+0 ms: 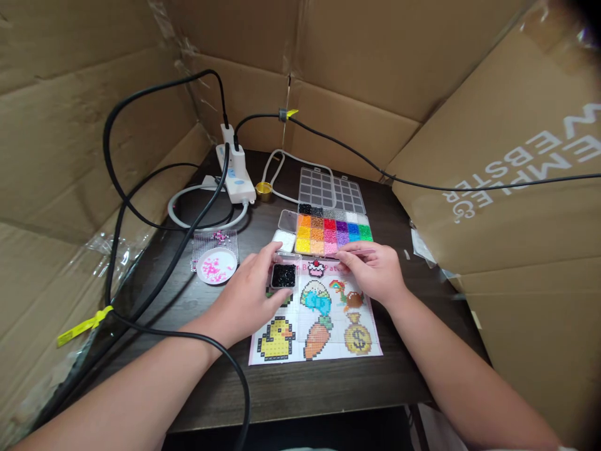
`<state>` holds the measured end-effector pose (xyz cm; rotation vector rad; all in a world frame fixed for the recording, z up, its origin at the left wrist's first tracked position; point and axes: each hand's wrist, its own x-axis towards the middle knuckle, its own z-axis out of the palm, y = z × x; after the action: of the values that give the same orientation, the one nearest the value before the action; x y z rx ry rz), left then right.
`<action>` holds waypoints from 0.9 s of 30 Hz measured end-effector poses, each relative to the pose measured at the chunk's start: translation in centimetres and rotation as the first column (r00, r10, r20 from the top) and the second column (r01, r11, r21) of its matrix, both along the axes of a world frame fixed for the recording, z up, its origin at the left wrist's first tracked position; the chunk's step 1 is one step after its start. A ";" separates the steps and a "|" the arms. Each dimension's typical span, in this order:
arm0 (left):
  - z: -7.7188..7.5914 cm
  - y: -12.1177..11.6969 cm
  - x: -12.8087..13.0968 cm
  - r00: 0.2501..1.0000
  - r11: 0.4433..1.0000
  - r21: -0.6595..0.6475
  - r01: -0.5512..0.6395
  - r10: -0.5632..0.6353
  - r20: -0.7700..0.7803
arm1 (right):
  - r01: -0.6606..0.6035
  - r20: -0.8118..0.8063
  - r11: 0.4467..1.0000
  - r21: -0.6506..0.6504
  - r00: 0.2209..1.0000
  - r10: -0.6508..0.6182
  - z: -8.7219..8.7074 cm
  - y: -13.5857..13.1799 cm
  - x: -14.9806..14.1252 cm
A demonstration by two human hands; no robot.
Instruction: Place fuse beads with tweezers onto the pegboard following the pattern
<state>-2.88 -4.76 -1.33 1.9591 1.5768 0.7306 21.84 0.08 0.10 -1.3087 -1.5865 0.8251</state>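
My left hand point(248, 291) grips a small square tray of black beads point(283, 275), holding it over the top left of a printed bead pattern sheet point(315, 326). My right hand point(373, 272) is closed in a pinch on a thin pink tweezer-like tool point(355, 252), which points left across the top edge of the sheet. Just beyond both hands lies a compartment box of coloured beads point(333, 233) with its clear lid point(332, 190) folded open behind it.
A white dish with pink beads point(216, 265) sits on a clear pegboard point(203, 245) at the left. A white power strip point(236, 168), thick black cables point(154, 269) and a white cord lie at the back left. Cardboard walls point(507, 175) surround the dark table point(300, 388).
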 end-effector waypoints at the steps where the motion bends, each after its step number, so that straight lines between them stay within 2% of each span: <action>1: 0.0 0.0 0.0 1.000 1.000 -0.002 -0.005 0.005 0.001 | 0.000 0.002 1.000 0.005 1.000 0.000 -0.1 0.0 0.0; 9: 0.1 0.0 0.0 1.000 1.000 -0.022 -0.002 0.002 0.005 | -0.070 0.183 0.987 0.142 0.982 0.043 -0.2 0.2 0.3; 12: 0.1 0.0 0.1 1.000 1.000 -0.023 0.001 -0.002 -0.013 | -0.084 0.192 0.986 0.147 0.980 0.055 -0.3 0.3 0.2; 18: 0.0 0.1 0.1 1.000 1.000 -0.011 0.001 -0.001 -0.015 | -0.083 0.155 0.995 0.059 0.985 0.073 -0.1 0.3 0.0; 23: -0.1 0.0 0.1 1.000 1.000 -0.015 -0.006 0.006 -0.003 | -0.075 0.157 0.990 0.121 0.986 0.056 -0.1 0.2 0.2; 27: -0.2 0.0 0.0 1.000 1.000 -0.011 -0.005 0.005 0.007 | -0.148 0.228 0.973 0.178 0.968 0.105 -0.3 0.2 0.4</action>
<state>-2.84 -4.74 -1.52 1.9432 1.5788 0.7288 22.22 0.33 -0.17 -1.1977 -1.8902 0.6009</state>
